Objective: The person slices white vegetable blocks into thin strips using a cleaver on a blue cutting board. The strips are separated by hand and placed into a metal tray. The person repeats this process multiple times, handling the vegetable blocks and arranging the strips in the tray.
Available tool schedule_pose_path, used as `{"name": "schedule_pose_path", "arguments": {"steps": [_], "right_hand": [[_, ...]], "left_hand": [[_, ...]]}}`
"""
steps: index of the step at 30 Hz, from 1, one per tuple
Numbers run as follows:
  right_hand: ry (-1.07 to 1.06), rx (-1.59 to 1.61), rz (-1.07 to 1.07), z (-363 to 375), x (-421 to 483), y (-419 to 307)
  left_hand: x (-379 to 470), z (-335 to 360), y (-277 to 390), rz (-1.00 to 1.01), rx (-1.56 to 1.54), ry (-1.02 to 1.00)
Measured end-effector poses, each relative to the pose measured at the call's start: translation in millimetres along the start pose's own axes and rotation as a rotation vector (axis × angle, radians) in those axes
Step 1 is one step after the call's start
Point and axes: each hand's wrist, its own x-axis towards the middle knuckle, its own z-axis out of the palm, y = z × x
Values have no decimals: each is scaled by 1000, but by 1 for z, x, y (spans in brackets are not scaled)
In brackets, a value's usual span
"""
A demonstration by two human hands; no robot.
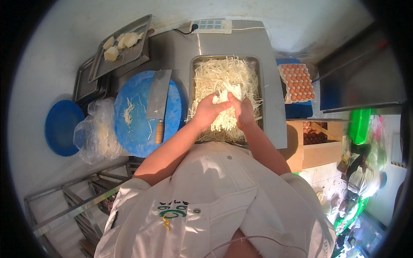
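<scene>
Both of my hands are over a rectangular steel tray (261, 74) heaped with loose enoki mushrooms (216, 72). My left hand (208, 111) and my right hand (242, 111) grip one bundle of enoki (222, 119) between them, thumbs close together on top. Stems stick out above the thumbs and hang below the fingers. Left of the tray lies a round blue cutting board (135, 142) with a few pale shreds (128, 113) on it. A cleaver (159, 93) with a wooden handle rests across the board's right part.
A tilted steel tray (135, 56) at back left holds peeled pale chunks (124, 42). A plastic bag (96, 135) and blue basin (63, 127) are at left. Rightward are an egg flat (297, 82) and a cardboard box (322, 154). A power strip (211, 26) lies at the back.
</scene>
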Motion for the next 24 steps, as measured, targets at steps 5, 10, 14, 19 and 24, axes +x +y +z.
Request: {"name": "schedule_pose_path", "arguments": {"steps": [5, 10, 14, 19, 24], "right_hand": [[-11, 90, 35, -4, -3, -5], [-14, 73, 118, -11, 1, -9], [-15, 190, 77, -10, 0, -5], [-176, 300, 61, -21, 2, -1], [-60, -28, -31, -29, 12, 15]], "left_hand": [[5, -7, -11, -48, -311, -69], [6, -12, -9, -166, -470, -41], [3, -10, -5, -117, -537, -28], [3, -13, -9, -110, -611, -80], [9, -15, -20, -18, -56, 75]]}}
